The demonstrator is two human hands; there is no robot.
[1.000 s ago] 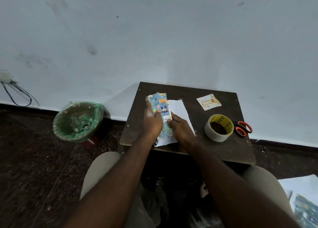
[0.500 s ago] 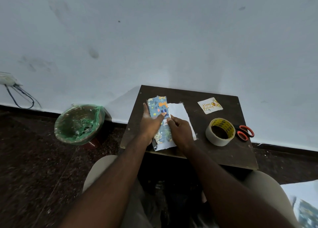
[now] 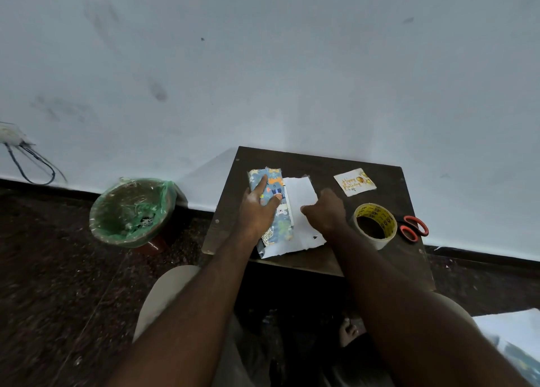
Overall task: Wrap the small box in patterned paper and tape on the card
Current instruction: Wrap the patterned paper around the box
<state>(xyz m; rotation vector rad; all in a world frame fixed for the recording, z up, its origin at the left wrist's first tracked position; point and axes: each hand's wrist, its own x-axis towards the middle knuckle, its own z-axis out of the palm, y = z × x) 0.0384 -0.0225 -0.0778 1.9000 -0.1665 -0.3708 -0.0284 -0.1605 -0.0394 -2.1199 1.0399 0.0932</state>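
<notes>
The small box (image 3: pixel 280 226) sits left of centre on the dark table (image 3: pixel 321 164), patterned paper (image 3: pixel 301 191) folded over it. The left hand (image 3: pixel 257 214) presses it with straight fingers. The right hand (image 3: pixel 327 211) pinches the paper's white flap. Card (image 3: pixel 354 181) and tape roll (image 3: pixel 375 226) lie beside.

dim, cool, bluish light, soft all over. the wall (image 3: pixel 263 65) takes most of it, palest just beyond the far side of the table (image 3: pixel 336 164), which throws a soft grey shadow on it to the far left. the white back of the paper (image 3: pixel 301 188) is brightest on the tabletop. the floor (image 3: pixel 43 270) falls near black and grainy. the near forearms (image 3: pixel 204 313) are underexposed and soft. the wide lens bends the skirting line (image 3: pixel 58 186) and splays the table's edges.
</notes>
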